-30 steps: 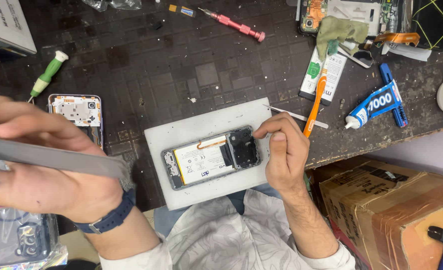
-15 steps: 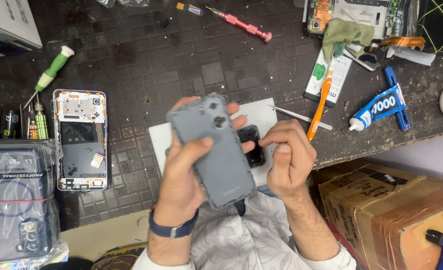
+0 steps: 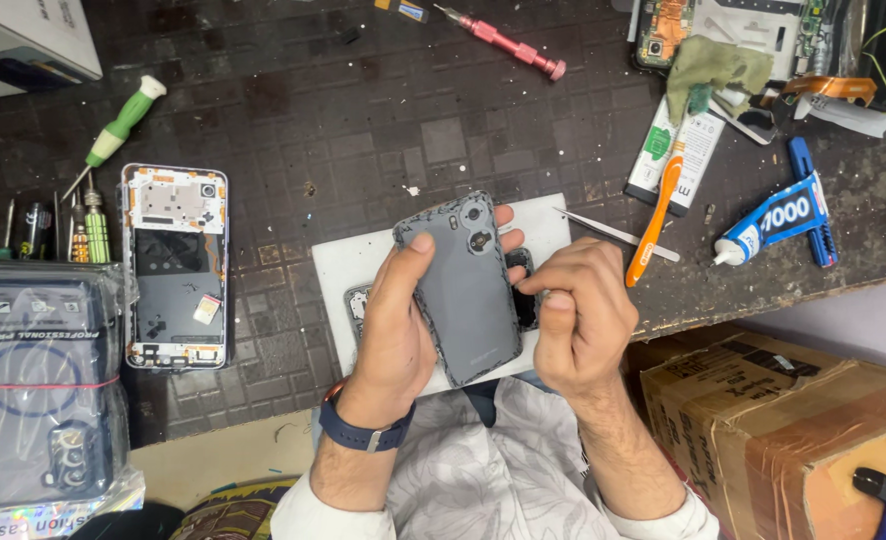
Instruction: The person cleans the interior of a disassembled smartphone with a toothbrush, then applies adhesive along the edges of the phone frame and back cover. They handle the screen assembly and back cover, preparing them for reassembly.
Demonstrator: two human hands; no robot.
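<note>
My left hand [image 3: 395, 330] holds a grey phone back cover [image 3: 470, 290] by its left edge, camera holes toward the far end, tilted above the white work mat [image 3: 348, 262]. My right hand [image 3: 578, 315] is curled at the cover's right edge, thumb and fingers pinching there. Under the cover, an opened phone [image 3: 521, 290] lies on the mat, mostly hidden; only its dark camera end and left end show.
A second opened phone frame [image 3: 175, 265] lies left of the mat. Stacked phone cases [image 3: 38, 390] sit at the far left. Green screwdriver [image 3: 113, 135], pink screwdriver [image 3: 508, 42], orange tool [image 3: 655, 220], tweezers [image 3: 613, 233], blue glue tube [image 3: 778, 220] and a cardboard box [image 3: 793, 430] surround the mat.
My left hand brought the grey back cover in from the left and now holds it over the opened phone. My right hand shifted from the phone's camera end to the cover's right edge.
</note>
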